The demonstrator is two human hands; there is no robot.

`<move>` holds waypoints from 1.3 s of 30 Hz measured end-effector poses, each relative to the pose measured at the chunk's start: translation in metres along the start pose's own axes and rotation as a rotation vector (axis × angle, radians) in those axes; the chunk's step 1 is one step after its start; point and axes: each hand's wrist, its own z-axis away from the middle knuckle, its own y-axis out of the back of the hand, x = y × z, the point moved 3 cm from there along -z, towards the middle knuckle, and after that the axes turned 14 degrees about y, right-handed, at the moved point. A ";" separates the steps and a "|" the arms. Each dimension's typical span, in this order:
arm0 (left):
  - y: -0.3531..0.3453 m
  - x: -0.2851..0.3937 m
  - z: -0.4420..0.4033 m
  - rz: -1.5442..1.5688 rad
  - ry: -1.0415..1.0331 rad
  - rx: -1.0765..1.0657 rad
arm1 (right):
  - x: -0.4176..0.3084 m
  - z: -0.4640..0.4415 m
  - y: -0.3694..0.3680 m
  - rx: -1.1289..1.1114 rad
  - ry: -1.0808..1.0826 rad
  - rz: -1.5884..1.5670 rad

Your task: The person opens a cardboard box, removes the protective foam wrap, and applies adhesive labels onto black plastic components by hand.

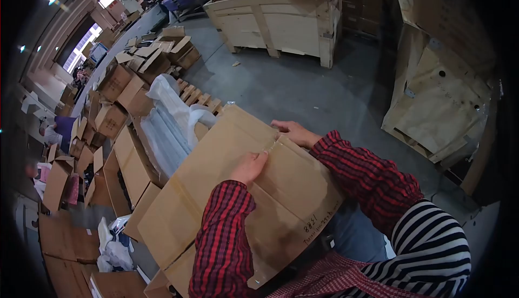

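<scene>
**One Large Carton (pixel 208 157), Both Hands Upon It**

At far left on my feed, a person in a white top (pixel 52 136) is small in view among open cardboard boxes (pixel 111 119), their flaps raised. White plastic bags (pixel 114 252) lie lower down, near the carton. A plastic-wrapped bundle (pixel 165 136) fills an open box just beyond the carton, beside a wooden pallet (pixel 203 98).

At centre, the carton lies before the worker's body, broad face up, handwriting (pixel 319 227) near the edge closest to the body; what supports it is hidden from me. I have the left hand (pixel 250 168) on that face, fingers pressed together and curled, thumb toward a taped seam (pixel 268 145); whether it pinches the tape, I cannot tell. Farther right, my right hand (pixel 294 133) lies across the carton's far edge, fingers partly spread, its checked sleeve (pixel 367 173) stretching back to a striped shirt (pixel 432 244).

Across the grey floor (pixel 243 87) stands a wooden crate (pixel 281 25); a second crate (pixel 432 103) stands at far right.
</scene>
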 end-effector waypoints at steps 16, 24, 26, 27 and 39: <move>-0.006 0.065 -0.080 -0.782 -0.523 0.145 | 0.038 0.026 0.012 0.348 0.006 -0.468; 0.000 0.074 -0.063 -0.774 -0.540 0.188 | 0.033 0.019 -0.010 0.075 -0.050 -0.700; 0.002 0.071 -0.064 -0.768 -0.544 0.183 | 0.043 0.014 -0.014 0.086 -0.095 -0.822; 0.002 0.070 -0.064 -0.750 -0.547 0.179 | 0.047 0.012 -0.016 0.044 -0.131 -0.889; 0.004 0.077 -0.056 -0.822 -0.598 0.187 | 0.056 -0.002 -0.024 -0.036 -0.201 -0.873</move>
